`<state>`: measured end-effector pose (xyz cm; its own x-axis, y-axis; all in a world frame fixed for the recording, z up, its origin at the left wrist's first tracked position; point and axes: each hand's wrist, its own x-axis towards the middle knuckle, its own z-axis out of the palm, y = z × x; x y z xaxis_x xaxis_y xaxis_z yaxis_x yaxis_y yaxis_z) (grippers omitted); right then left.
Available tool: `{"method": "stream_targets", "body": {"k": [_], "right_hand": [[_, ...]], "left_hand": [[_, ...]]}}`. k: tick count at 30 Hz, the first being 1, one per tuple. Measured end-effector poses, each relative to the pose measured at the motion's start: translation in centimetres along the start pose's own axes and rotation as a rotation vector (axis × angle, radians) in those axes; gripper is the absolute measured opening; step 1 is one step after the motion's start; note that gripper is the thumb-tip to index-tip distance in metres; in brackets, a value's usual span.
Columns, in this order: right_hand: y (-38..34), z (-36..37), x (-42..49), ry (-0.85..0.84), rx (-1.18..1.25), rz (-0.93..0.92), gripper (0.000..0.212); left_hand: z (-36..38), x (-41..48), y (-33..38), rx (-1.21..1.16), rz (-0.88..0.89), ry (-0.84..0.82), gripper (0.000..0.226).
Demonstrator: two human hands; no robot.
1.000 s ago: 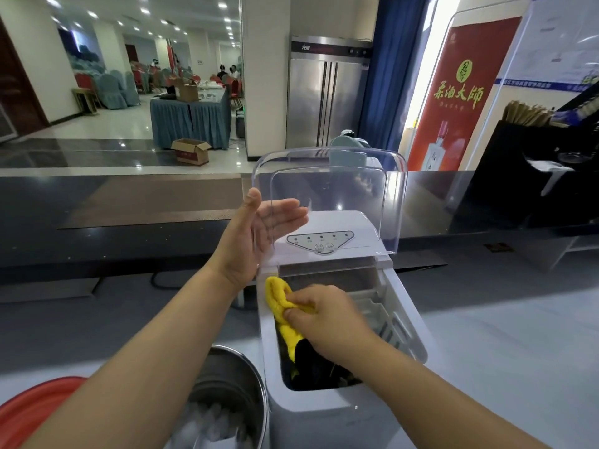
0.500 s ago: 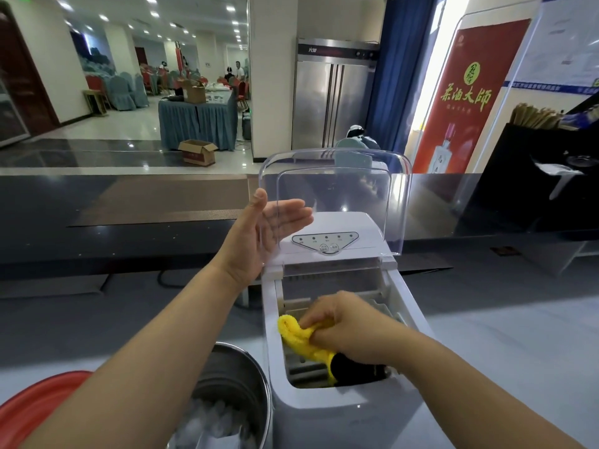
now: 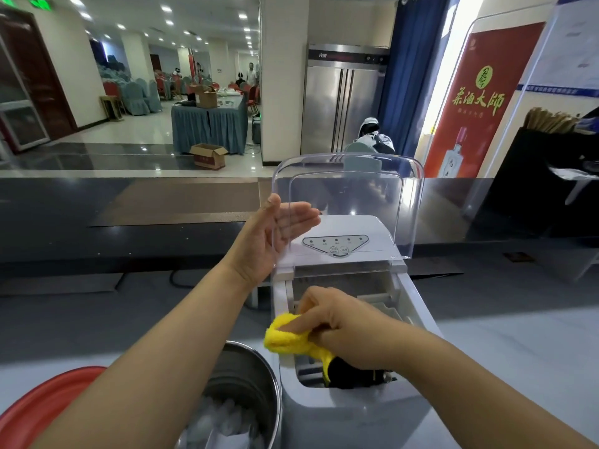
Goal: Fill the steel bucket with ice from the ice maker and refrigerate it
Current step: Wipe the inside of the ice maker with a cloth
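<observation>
A white ice maker (image 3: 353,413) stands in front of me with its clear lid (image 3: 350,202) raised upright. My left hand (image 3: 272,238) rests flat against the lid's left edge, fingers straight, holding it up. My right hand (image 3: 340,325) grips a yellow cloth (image 3: 285,338) at the left rim of the machine's open compartment. A dark object lies in the compartment under the cloth. The steel bucket (image 3: 246,377) sits low at the machine's left side, with ice (image 3: 217,422) inside; my left forearm covers part of it.
A red round object (image 3: 42,400) lies at the lower left. A dark counter ledge (image 3: 129,222) runs behind the ice maker. A steel double-door refrigerator (image 3: 340,102) stands beyond it, beside a blue curtain and a red banner (image 3: 470,98).
My right hand has moved the yellow cloth from deep in the compartment up and to its left rim. My left hand stays on the lid.
</observation>
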<state>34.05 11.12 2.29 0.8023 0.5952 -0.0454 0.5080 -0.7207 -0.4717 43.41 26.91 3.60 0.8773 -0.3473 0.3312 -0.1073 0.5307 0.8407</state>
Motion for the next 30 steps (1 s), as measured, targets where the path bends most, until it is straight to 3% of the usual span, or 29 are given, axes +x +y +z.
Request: {"method": "stream_targets", "body": {"k": [3, 6, 10, 13, 16, 20, 22, 24, 30], "right_hand": [[0.4, -0.4, -1.3, -0.086, 0.099, -0.031, 0.040], [1.4, -1.1, -2.3, -0.141, 0.150, -0.020, 0.045], [2.7, -2.3, -2.4, 0.027, 0.373, 0.133, 0.052], [2.7, -1.9, -1.4, 0.116, 0.553, 0.243, 0.041], [2.0, 0.1, 0.5, 0.116, 0.389, 0.350, 0.028], [1.2, 1.6, 1.6, 0.078, 0.156, 0.360, 0.024], [1.0, 1.5, 1.2, 0.014, 0.100, 0.296, 0.016], [0.8, 1.2, 0.6, -0.055, 0.057, 0.230, 0.027], [0.4, 0.3, -1.1, -0.178, -0.077, 0.028, 0.030]], "left_hand": [[-0.1, -0.2, 0.2, -0.001, 0.003, 0.044, 0.067], [-0.6, -0.7, 0.3, 0.086, -0.011, 0.083, 0.038], [-1.9, -2.0, 0.3, 0.158, -0.011, 0.163, 0.028], [-2.5, -3.0, -0.1, 0.259, -0.018, 0.363, 0.015], [-2.7, -4.6, -0.8, 0.548, -0.113, 0.524, 0.011], [-2.2, -7.5, -1.5, 0.781, -0.192, 0.453, 0.018], [-1.6, -8.6, -1.9, 0.800, -0.148, 0.375, 0.016], [-1.1, -9.2, -2.3, 0.859, -0.107, 0.316, 0.013], [-0.6, -9.2, -2.4, 1.108, 0.100, 0.177, 0.027]]}}
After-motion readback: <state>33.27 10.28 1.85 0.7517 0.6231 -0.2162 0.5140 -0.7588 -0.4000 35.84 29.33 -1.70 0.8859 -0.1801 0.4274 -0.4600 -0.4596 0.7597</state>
